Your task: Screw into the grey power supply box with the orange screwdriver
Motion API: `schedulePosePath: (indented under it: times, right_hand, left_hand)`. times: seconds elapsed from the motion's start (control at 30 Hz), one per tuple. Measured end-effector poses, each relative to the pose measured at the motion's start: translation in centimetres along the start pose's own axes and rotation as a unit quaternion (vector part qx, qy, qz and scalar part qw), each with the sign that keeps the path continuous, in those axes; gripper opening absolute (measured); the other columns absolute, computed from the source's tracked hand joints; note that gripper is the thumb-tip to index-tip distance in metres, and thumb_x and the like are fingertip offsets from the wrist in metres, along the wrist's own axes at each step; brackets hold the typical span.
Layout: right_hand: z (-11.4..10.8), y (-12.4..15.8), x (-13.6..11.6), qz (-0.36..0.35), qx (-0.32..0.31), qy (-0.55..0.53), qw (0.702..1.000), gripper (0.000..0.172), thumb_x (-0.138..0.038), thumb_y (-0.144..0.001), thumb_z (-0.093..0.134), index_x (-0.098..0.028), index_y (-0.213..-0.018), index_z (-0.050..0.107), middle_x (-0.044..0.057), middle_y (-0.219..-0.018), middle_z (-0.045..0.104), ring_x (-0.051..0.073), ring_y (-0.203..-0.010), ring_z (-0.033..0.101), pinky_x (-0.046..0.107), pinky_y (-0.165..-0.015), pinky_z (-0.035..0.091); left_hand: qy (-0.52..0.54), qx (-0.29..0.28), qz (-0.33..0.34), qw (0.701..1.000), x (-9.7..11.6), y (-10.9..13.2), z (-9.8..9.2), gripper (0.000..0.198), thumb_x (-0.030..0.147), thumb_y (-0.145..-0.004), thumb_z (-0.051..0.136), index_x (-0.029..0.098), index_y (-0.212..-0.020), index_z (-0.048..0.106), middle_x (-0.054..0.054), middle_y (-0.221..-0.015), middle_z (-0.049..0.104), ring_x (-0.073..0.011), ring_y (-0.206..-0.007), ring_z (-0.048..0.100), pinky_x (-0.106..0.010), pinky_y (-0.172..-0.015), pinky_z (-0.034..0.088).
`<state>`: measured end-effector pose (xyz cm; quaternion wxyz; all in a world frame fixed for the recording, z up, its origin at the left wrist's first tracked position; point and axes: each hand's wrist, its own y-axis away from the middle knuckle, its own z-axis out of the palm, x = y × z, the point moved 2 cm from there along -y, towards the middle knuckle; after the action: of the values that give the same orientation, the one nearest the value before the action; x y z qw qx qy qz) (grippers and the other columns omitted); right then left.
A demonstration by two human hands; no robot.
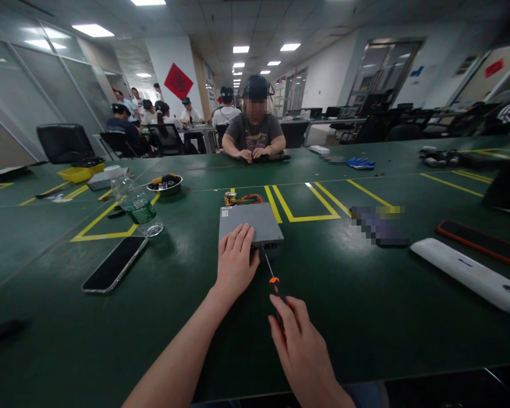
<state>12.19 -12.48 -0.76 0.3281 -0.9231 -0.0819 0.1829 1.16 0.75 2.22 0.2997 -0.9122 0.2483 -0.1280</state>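
Bracing a grey metal box (259,218) with the left hand (237,260) laid flat across its top and near edge, fingers extended rather than clenched, a worker guides a screwdriver (273,281) with the right hand (301,334), which is wrapped around the handle. The slim shaft reaches the box's near face beside a dark socket; whether the tip sits in a screw cannot be told. The box rests on a green table (68,340) directly before the worker, coloured cables (249,199) bunched at its far side. With the casing closed, the screw work looks either just begun or nearly finished; which screws are in or out is too small to see. Left of the box lies a phone (115,264), with a clear bottle (138,207) and a bowl (172,191) of parts beyond; well to its right sits a long white device (470,273). Across the table, beyond the box, sits a co-worker (255,136), both hands at a dark object (278,158)
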Motion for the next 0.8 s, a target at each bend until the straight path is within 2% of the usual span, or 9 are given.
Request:
schedulePosePath:
  times: [0.07, 0.13, 0.23, 0.3, 0.37, 0.53, 0.6, 0.7, 0.8]
  right_hand:
    - [0.4, 0.2, -0.3, 0.015, -0.013, -0.016, 1.000, 0.031, -0.023, -0.092, 0.030, -0.016, -0.114, 0.051, 0.012, -0.094, 0.061, 0.015, -0.064, 0.064, 0.023, -0.050, 0.052]
    - [0.6, 0.2, -0.4, 0.050, -0.037, -0.077, 0.995, 0.030, -0.026, -0.092, 0.031, -0.017, -0.116, 0.047, 0.011, -0.094, 0.063, 0.017, -0.070, 0.066, 0.025, -0.055, 0.054]
    - [0.5, 0.1, -0.5, 0.159, -0.098, -0.227, 0.956, 0.034, -0.034, -0.091, 0.034, -0.018, -0.121, 0.038, 0.008, -0.089, 0.066, 0.017, -0.068, 0.066, 0.026, -0.058, 0.053]
    - [0.4, 0.1, -0.8, 0.240, -0.131, -0.325, 0.905, 0.039, -0.038, -0.090, 0.035, -0.019, -0.124, 0.033, 0.006, -0.087, 0.066, 0.014, -0.060, 0.064, 0.025, -0.056, 0.052]
    - [0.3, 0.1, -1.2, 0.304, -0.133, -0.420, 0.845, 0.045, -0.043, -0.089, 0.036, -0.020, -0.126, 0.028, 0.006, -0.089, 0.066, 0.013, -0.056, 0.062, 0.026, -0.056, 0.050]
    - [0.2, -0.3, -1.7, 0.424, -0.035, -0.627, 0.652, 0.052, -0.054, -0.086, 0.035, -0.021, -0.126, 0.028, 0.005, -0.084, 0.067, 0.009, -0.044, 0.053, 0.023, -0.045, 0.043]
    - [0.2, -0.5, -1.5, 0.456, -0.002, -0.665, 0.591, 0.054, -0.055, -0.084, 0.039, -0.020, -0.125, 0.033, 0.005, -0.077, 0.067, 0.007, -0.040, 0.047, 0.020, -0.041, 0.037]
    - [0.2, -0.8, -1.1, 0.484, 0.020, -0.691, 0.536, 0.054, -0.055, -0.082, 0.044, -0.018, -0.121, 0.039, 0.005, -0.069, 0.066, 0.006, -0.037, 0.040, 0.017, -0.038, 0.029]
    - [-0.1, -0.9, -0.9, 0.484, 0.016, -0.698, 0.528, 0.054, -0.055, -0.081, 0.045, -0.017, -0.120, 0.041, 0.004, -0.065, 0.065, 0.005, -0.036, 0.038, 0.017, -0.037, 0.027]
  left_hand:
    - [-0.004, -0.003, -0.002, 1.000, 0.0, 0.0, 0.0, 0.043, 0.025, -0.083, 0.045, 0.016, -0.126, 0.042, -0.009, -0.134, 0.045, -0.0219, -0.125, 0.037, -0.040, -0.101, 0.029]
    - [-0.005, -0.004, -0.003, 1.000, 0.1, 0.1, 0.0, 0.044, 0.025, -0.083, 0.045, 0.016, -0.126, 0.042, -0.009, -0.134, 0.044, -0.0223, -0.125, 0.037, -0.040, -0.101, 0.029]
    - [-0.003, -0.002, -0.003, 1.000, 0.2, 0.1, -0.1, 0.045, 0.025, -0.082, 0.047, 0.017, -0.126, 0.042, -0.009, -0.134, 0.045, -0.0236, -0.124, 0.039, -0.042, -0.100, 0.030]
    - [-0.002, 0.000, -0.006, 1.000, 0.2, 0.0, -0.1, 0.044, 0.025, -0.082, 0.047, 0.017, -0.125, 0.043, -0.010, -0.133, 0.046, -0.0238, -0.124, 0.039, -0.042, -0.100, 0.030]
    - [-0.001, 0.002, -0.011, 1.000, 0.3, -0.1, 0.0, 0.042, 0.025, -0.082, 0.046, 0.017, -0.124, 0.044, -0.009, -0.132, 0.047, -0.0234, -0.123, 0.040, -0.041, -0.100, 0.030]
    - [0.005, 0.007, -0.022, 1.000, 0.3, -0.2, 0.2, 0.039, 0.027, -0.083, 0.046, 0.017, -0.122, 0.046, -0.008, -0.131, 0.048, -0.0226, -0.122, 0.040, -0.041, -0.099, 0.030]
    - [0.005, 0.008, -0.026, 1.000, 0.3, -0.2, 0.3, 0.039, 0.028, -0.084, 0.045, 0.018, -0.121, 0.046, -0.008, -0.131, 0.048, -0.0225, -0.122, 0.040, -0.040, -0.099, 0.029]
    - [0.003, 0.012, -0.033, 0.999, 0.4, -0.2, 0.3, 0.037, 0.029, -0.084, 0.045, 0.018, -0.120, 0.047, -0.008, -0.130, 0.049, -0.0229, -0.121, 0.041, -0.040, -0.098, 0.030]
    - [0.002, 0.017, -0.035, 0.999, 0.5, -0.3, 0.2, 0.037, 0.029, -0.084, 0.046, 0.019, -0.119, 0.048, -0.009, -0.129, 0.051, -0.0240, -0.120, 0.042, -0.041, -0.096, 0.031]
